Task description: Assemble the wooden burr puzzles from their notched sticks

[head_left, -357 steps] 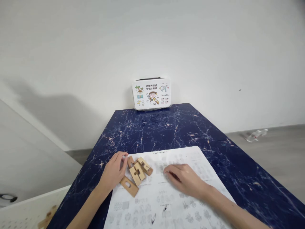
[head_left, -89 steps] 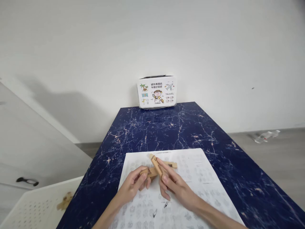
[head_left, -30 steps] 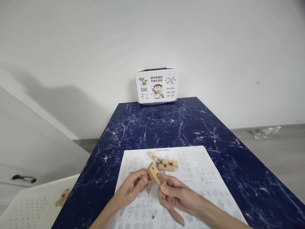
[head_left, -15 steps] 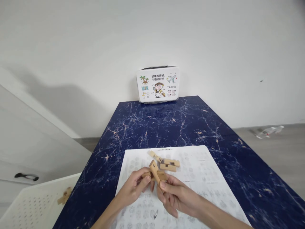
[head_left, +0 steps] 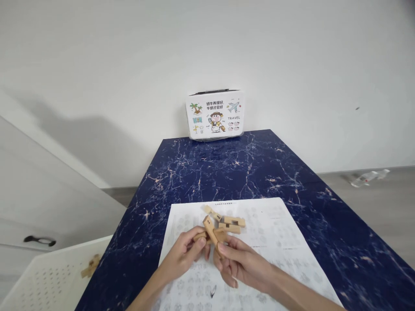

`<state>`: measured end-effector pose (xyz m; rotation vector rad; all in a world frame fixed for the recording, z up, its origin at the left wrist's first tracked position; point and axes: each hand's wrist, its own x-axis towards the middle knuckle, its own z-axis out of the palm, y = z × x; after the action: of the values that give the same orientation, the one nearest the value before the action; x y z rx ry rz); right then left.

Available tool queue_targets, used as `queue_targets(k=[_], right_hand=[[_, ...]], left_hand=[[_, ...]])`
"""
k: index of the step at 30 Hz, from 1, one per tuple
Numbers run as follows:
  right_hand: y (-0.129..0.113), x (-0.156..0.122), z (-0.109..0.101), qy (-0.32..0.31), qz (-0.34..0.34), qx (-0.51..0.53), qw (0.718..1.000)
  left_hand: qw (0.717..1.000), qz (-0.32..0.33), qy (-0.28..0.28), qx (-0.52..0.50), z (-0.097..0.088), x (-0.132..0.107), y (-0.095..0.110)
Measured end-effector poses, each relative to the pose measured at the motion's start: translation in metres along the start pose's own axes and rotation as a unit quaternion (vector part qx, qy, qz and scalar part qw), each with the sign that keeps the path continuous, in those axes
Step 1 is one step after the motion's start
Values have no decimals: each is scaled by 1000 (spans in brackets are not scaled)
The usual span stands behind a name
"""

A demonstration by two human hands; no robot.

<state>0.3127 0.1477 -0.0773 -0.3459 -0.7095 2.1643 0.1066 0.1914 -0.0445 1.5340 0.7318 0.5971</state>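
Between my two hands is a cluster of interlocking wooden puzzle pieces (head_left: 212, 233), one of them marked with a "2" and slanting across the others. My left hand (head_left: 187, 249) pinches the left end of a piece lying crosswise. My right hand (head_left: 241, 259) grips the lower end of the numbered piece, thumb on top; some of its fingers are hidden below. Just beyond the hands, notched wooden pieces (head_left: 231, 228) lie on the printed sheet (head_left: 266, 268), along with a piece marked "3" (head_left: 212, 212).
A white cartoon-printed case (head_left: 215, 115) stands at the table's far end against the wall. The blue marbled table (head_left: 214, 172) carries the sheet. At lower left is a white perforated basket (head_left: 48, 276) with wooden pieces (head_left: 90, 265). A clear plastic bottle (head_left: 368, 178) lies on the floor at right.
My right hand's lower fingers have curled in slightly under the wooden pieces. Both hands keep hold, and the loose pieces stay where they were; the view has shifted a little.
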Motion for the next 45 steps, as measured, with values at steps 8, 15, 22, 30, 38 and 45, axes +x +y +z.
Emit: queue_targets(k=[8, 15, 22, 30, 38, 45], right_hand=[[-10, -2, 14, 32, -80, -177, 980], [-4, -5, 11, 96, -92, -293, 947], [-4, -7, 9, 163, -123, -343, 917], [-6, -8, 10, 197, -147, -332, 911], [-8, -9, 12, 217, -159, -333, 904], [-5, -10, 10, 220, -159, -345, 899]], left_hand=[[998, -12, 25, -49, -3, -3, -1], [999, 10, 21, 37, -5, -7, 0], [972, 3, 173, 162, -6, -9, 2], [880, -72, 130, 451, 5, -24, 16], [833, -44, 124, 538, 18, -30, 9], [899, -82, 158, 400, 19, -36, 8]])
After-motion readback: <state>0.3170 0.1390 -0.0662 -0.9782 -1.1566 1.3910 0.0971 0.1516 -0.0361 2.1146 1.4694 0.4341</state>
